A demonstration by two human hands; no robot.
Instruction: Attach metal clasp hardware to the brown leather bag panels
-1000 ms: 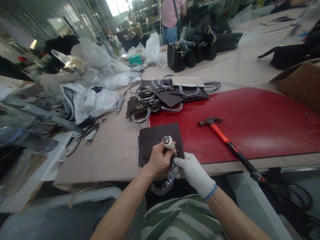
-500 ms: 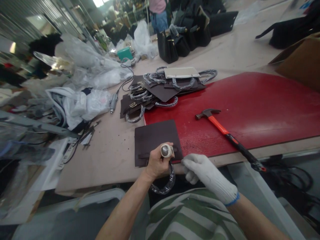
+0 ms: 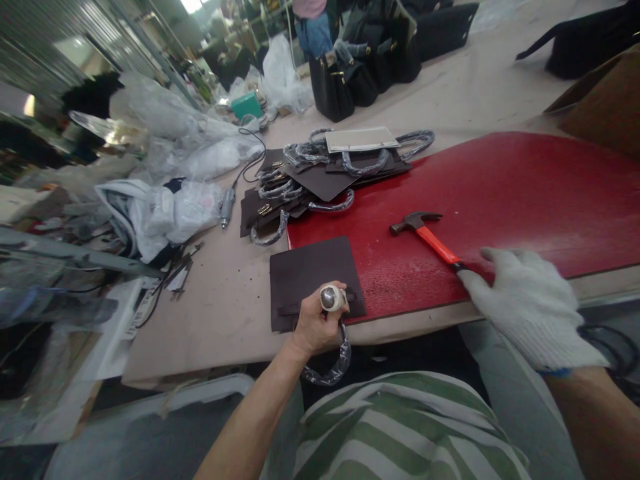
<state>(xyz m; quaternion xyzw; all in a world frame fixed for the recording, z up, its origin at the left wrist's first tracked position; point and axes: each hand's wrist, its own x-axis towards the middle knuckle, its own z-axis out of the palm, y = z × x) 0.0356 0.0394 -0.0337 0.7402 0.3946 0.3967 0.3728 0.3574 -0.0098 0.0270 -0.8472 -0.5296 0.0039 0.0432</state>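
My bare left hand [image 3: 316,321] is wrapped round an upright metal punch [image 3: 330,299]. Its domed top is bare metal with pale wrapping below, and its lower end is hidden. The punch stands over a dark brown leather panel [image 3: 310,270] at the table's front edge. A plastic-wrapped handle [image 3: 327,379] hangs from that panel below my hand. To the right, my right hand [image 3: 525,303] wears a white knit glove and lies over the black grip of a claw hammer [image 3: 434,244], fingers stretched and thumb apart. The hammer lies on a red mat [image 3: 525,193].
Brown panels with wrapped handles [image 3: 320,180] are piled behind the panel. A corded grey tool [image 3: 227,208] lies left of them. Black bags [image 3: 330,90] stand farther back, near a person [image 3: 313,30]. Plastic-wrapped bundles [image 3: 195,207] crowd the left side.
My right hand has moved right, from beside the panel to over the hammer's grip, and its fingers have spread. My left hand and the punch stay in place.
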